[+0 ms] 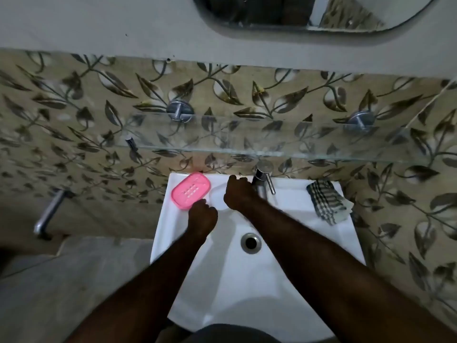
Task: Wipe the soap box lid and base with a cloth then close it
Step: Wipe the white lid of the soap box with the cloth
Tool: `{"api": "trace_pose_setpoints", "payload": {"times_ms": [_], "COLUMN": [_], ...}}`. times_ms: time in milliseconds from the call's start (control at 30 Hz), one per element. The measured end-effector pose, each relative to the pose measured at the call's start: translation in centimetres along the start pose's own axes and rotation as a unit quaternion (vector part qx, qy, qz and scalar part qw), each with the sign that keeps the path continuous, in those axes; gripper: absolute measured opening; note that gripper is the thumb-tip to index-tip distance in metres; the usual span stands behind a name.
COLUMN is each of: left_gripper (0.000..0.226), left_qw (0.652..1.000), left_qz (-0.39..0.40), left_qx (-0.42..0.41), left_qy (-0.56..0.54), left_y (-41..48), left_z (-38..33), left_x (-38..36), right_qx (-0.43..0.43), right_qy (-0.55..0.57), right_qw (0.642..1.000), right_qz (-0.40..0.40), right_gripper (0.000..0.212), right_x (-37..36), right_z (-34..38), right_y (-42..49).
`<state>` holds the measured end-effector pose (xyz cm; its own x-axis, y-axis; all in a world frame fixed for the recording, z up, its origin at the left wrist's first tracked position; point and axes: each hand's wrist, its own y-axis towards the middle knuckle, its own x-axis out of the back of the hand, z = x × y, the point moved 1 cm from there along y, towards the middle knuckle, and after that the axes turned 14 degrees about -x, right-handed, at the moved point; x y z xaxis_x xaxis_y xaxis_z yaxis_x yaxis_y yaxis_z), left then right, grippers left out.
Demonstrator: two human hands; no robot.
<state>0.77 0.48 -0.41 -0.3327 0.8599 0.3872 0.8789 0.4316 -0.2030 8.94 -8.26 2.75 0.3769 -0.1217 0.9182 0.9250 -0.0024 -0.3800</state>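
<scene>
Pink slotted soap box base (191,190) rests on the sink (291,196) rim; left hand (202,215) and right hand (238,195) curl their fingers, grasp unclear.

Home bathroom — white washbasin (247,280) with drain (251,243) at centre, tap (262,180) at 12 o'clock, glass shelf (272,137) and mirror (296,11) beyond it, leaf-patterned wall tiles (74,107) at 9 and 3 o'clock.

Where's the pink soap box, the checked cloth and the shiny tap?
Pink oval plastic soap box (191,190): head view, its slotted middle.
Black-and-white checked cloth (326,204): head view, its folded middle.
Shiny metal tap (261,181): head view, its upright body.
</scene>
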Motion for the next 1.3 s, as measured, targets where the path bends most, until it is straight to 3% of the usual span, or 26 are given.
{"api": "trace_pose_setpoints", "payload": {"times_ms": [133,300,400,500,567,633,733,833,1033,1167,1300], "left_gripper": [0.008,0.031,0.028,0.011,0.027,0.027,0.022,0.039,0.028,0.024,0.035], "left_qw": [0.996,0.98,0.97,0.97,0.976,0.983,0.996,0.998,0.977,0.972,0.975], "left_qz": [0.014,0.012,-0.003,-0.023,-0.029,-0.043,-0.05,-0.046,-0.071,-0.09,-0.106], "left_qx": [0.038,0.094,0.116,0.094,0.073,0.052,0.004,-0.048,-0.192,-0.209,-0.19], "left_qy": [-0.084,-0.175,-0.213,-0.222,-0.202,-0.17,-0.08,-0.007,0.059,0.061,0.046], "left_y": [1.0,0.2,-1.2,-2.4,-2.8,-2.6,-1.9,-1.7,-2.5,-3.1,-4.0], "left_z": [1.1,1.1,1.8,2.1,1.7,1.2,0.3,-0.5,-2.1,-1.9,-1.9], "left_x": [-0.2,1.0,1.4,1.8,2.4,3.1,4.3,5.1,6.6,7.4,7.7], "right_qx": [-0.015,0.004,0.02,0.054,0.069,0.067,0.016,-0.024,-0.017,-0.015,-0.014], "right_qy": [0.036,0.076,0.141,0.212,0.273,0.318,0.399,0.485,0.506,0.537,0.59], "right_qw": [0.999,0.996,0.989,0.976,0.96,0.945,0.912,0.858,0.836,0.815,0.777], "right_qz": [0.02,0.044,0.038,0.02,0.009,0.025,0.09,0.165,0.209,0.218,0.217], "right_gripper": [0.037,0.038,0.041,0.046,0.046,0.046,0.046,0.044,0.047,0.035,0.017], "right_x": [0.9,1.0,0.2,-0.6,-1.4,-2.4,-3.9,-4.7,-4.2,-3.6,-3.3], "right_z": [-0.1,-1.5,-2.4,-3.2,-3.7,-4.4,-5.2,-5.3,-4.4,-4.2,-4.1], "right_y": [0.6,0.3,-1.1,-3.4,-5.3,-6.9,-8.2,-8.3,-7.5,-6.7,-6.7]}}
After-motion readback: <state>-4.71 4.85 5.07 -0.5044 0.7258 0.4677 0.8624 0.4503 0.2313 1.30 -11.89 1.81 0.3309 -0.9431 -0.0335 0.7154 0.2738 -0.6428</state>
